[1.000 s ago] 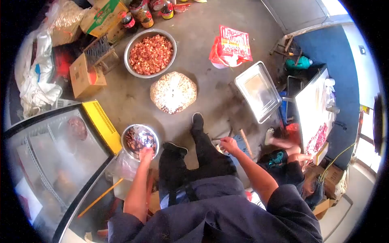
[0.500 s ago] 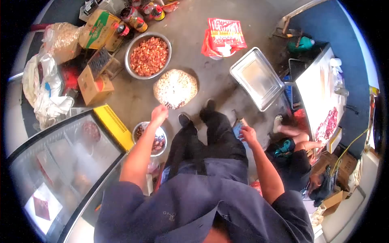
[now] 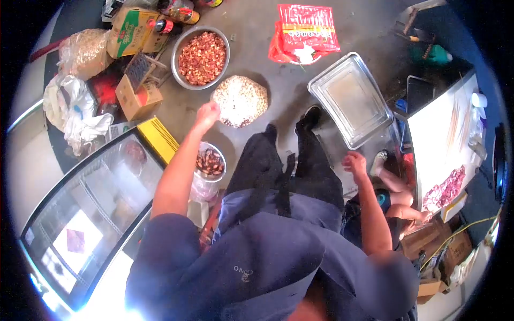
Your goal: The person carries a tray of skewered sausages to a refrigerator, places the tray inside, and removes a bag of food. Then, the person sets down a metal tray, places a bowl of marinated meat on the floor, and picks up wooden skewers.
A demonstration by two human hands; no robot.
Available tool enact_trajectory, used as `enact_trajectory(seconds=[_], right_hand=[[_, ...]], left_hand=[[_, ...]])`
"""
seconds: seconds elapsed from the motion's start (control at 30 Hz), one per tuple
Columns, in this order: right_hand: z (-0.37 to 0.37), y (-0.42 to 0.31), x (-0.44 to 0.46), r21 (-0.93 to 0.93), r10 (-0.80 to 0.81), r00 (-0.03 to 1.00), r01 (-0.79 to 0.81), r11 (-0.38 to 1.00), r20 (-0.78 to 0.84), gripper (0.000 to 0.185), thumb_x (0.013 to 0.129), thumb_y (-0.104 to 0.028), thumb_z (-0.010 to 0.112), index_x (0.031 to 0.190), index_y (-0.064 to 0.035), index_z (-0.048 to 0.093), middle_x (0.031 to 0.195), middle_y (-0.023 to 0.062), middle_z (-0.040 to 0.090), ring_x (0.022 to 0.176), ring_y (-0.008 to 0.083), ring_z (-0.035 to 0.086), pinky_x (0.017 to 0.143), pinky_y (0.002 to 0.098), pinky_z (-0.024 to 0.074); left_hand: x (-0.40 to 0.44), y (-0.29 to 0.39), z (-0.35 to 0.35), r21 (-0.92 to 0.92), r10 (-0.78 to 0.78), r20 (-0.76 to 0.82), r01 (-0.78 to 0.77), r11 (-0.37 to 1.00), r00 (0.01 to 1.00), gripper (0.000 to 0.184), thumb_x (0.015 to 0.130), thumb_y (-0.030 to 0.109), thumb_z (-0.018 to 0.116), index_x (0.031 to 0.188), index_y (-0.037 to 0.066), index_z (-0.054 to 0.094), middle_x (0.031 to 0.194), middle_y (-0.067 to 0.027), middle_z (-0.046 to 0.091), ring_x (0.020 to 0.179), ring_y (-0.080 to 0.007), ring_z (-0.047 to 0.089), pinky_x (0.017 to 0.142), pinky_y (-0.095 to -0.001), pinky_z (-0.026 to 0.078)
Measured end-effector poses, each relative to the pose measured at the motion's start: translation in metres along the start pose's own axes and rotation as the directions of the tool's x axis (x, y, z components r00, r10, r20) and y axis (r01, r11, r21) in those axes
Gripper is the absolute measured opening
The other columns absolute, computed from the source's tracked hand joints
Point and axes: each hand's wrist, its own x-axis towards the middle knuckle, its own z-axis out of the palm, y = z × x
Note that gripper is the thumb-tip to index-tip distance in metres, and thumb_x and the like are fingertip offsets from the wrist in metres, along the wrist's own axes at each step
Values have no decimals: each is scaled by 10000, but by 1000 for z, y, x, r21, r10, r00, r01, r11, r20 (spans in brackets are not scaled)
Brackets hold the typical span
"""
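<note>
My left hand (image 3: 208, 114) is beside the left edge of a bulging clear bag of pale pieces (image 3: 242, 101); its fingers look curled, and whether they hold anything is too small to make out. My right hand (image 3: 354, 163) hangs in the air below a rectangular metal tray (image 3: 350, 99), fingers apart and empty. A metal bowl of dark pieces (image 3: 210, 162) sits below my left hand, partly behind my forearm. Above the bag stands a large metal basin of red chopped meat (image 3: 202, 58).
A red package (image 3: 308, 32) lies on a container at the top. A glass-topped freezer (image 3: 91, 214) is at left, near cartons (image 3: 138, 99) and bottles. At right, a person's arm (image 3: 409, 213) reaches beside a white table (image 3: 441, 139) with meat.
My left hand has left the bowl of dark pieces and moved up to the bag. My right hand has let its fingers spread. The whole view has shifted as my body moved.
</note>
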Motion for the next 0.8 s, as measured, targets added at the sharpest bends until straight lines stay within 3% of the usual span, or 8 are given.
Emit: enact_trajectory(seconds=[0.2, 0.27, 0.47, 0.53, 0.63, 0.7, 0.73, 0.8], right_hand=[[-8, -68, 23, 102, -39, 999, 39, 994, -4, 407, 837, -175, 585, 1180, 38, 537, 882, 99, 654, 671, 179, 636, 567, 293, 515], [-3, -71, 28, 103, -36, 999, 38, 994, -28, 392, 848, -167, 574, 1183, 32, 537, 885, 93, 652, 694, 179, 640, 581, 295, 516], [17, -25, 48, 115, 140, 990, -137, 984, -21, 358, 885, -190, 532, 1192, -5, 536, 982, 112, 656, 785, 201, 658, 638, 314, 531], [33, -19, 47, 129, 212, 976, -203, 971, -59, 364, 877, -175, 552, 1180, 25, 537, 953, 115, 651, 755, 199, 661, 571, 296, 506], [47, -8, 56, 140, 250, 968, -248, 959, -1, 382, 884, -179, 550, 1201, 35, 526, 974, 129, 655, 748, 185, 655, 572, 277, 490], [51, 6, 69, 155, 278, 961, -276, 949, 8, 387, 884, -178, 550, 1206, 35, 524, 978, 129, 656, 746, 182, 654, 575, 273, 488], [53, 13, 76, 169, 291, 957, -289, 942, 9, 391, 884, -177, 550, 1211, 35, 522, 982, 129, 657, 745, 178, 652, 578, 270, 487], [52, 29, 89, 196, 312, 950, -306, 932, 2, 392, 882, -173, 552, 1214, 34, 520, 986, 128, 657, 746, 181, 653, 569, 268, 485]], left_hand=[[108, 61, 9, 212, 237, -82, -215, 953, 968, 202, 832, 212, 545, 881, 25, 606, 693, -43, 601, 641, -156, 561, 590, -332, 442], [135, 107, 15, 210, 199, 21, -199, 957, 980, 294, 780, 255, 541, 977, 55, 630, 938, -185, 651, 948, -350, 609, 813, -419, 470], [233, 199, 76, 375, 555, 52, -532, 759, 830, 350, 769, 247, 553, 1074, 83, 611, 1111, -153, 589, 1050, -347, 564, 868, -435, 470], [255, 227, 102, 400, 638, 56, -603, 690, 768, 382, 775, 248, 551, 1122, 95, 598, 1090, -151, 586, 1045, -355, 561, 885, -449, 465], [298, 246, 145, 468, 631, 164, -623, 627, 758, 455, 771, 256, 574, 1210, 137, 553, 1265, -129, 511, 1140, -315, 519, 925, -418, 452], [314, 256, 174, 586, 875, 83, -734, 344, 476, 452, 790, 289, 567, 1210, 120, 566, 1271, -140, 531, 1139, -321, 529, 941, -422, 442], [321, 262, 183, 582, 871, 97, -737, 343, 482, 452, 790, 289, 567, 1210, 120, 566, 1271, -140, 531, 1139, -321, 529, 941, -422, 442], [334, 268, 203, 497, 787, 331, -805, 323, 520, 474, 753, 140, 629, 1213, 85, 527, 1277, -192, 481, 1245, -377, 389, 1004, -530, 327]])
